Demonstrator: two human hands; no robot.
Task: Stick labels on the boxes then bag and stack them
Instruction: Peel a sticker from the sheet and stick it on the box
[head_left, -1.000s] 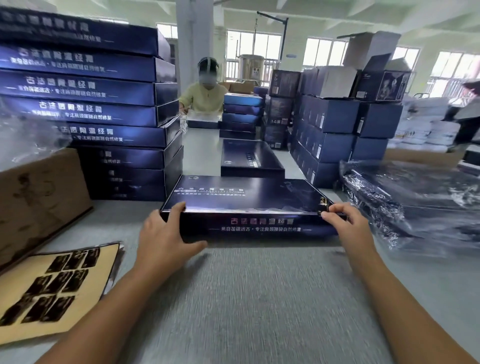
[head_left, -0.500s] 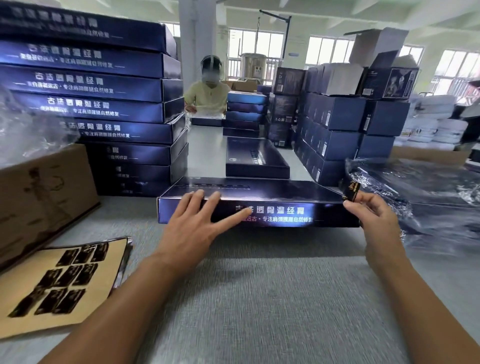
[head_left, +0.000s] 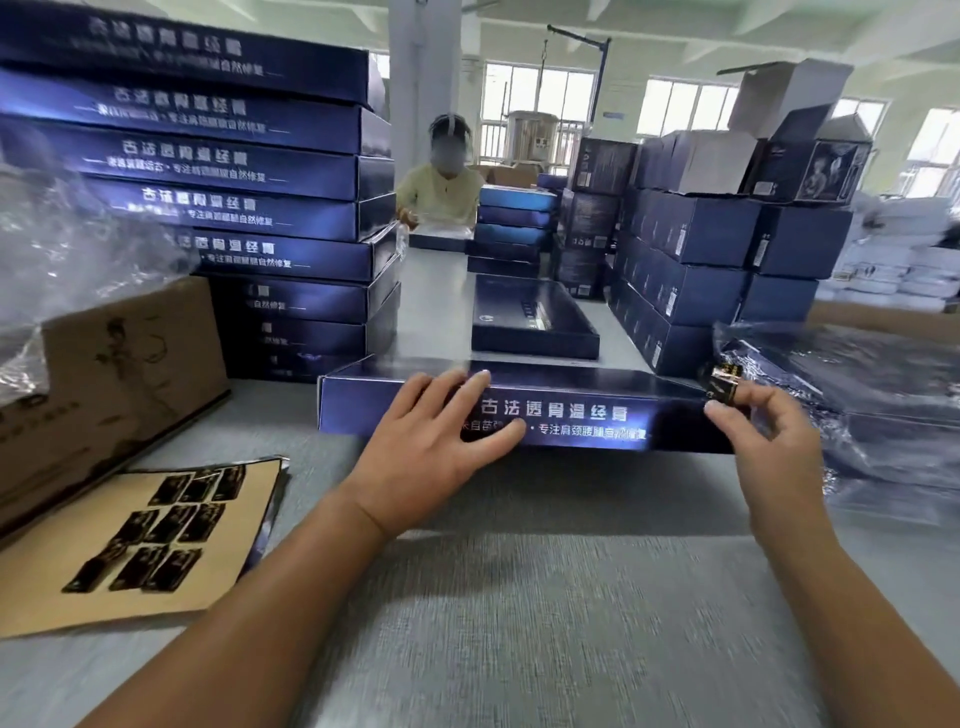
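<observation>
Your left hand (head_left: 431, 441) lies flat, fingers straight, on the front edge of a dark blue box (head_left: 571, 415) on the grey table (head_left: 519, 597), your right hand (head_left: 763, 441) pinches a small black-and-gold label (head_left: 723, 382) by the box's right corner, and the white print on the box front reads 古法透骨温经膏.

A white pillar (head_left: 423, 78) is seen in a bright room. Right of the pillar, tall windows (head_left: 537, 98) are set in the far wall (head_left: 622, 91), by which daylight is admitted. In front of the pillar, a grey surface (head_left: 571, 623) is spread.
</observation>
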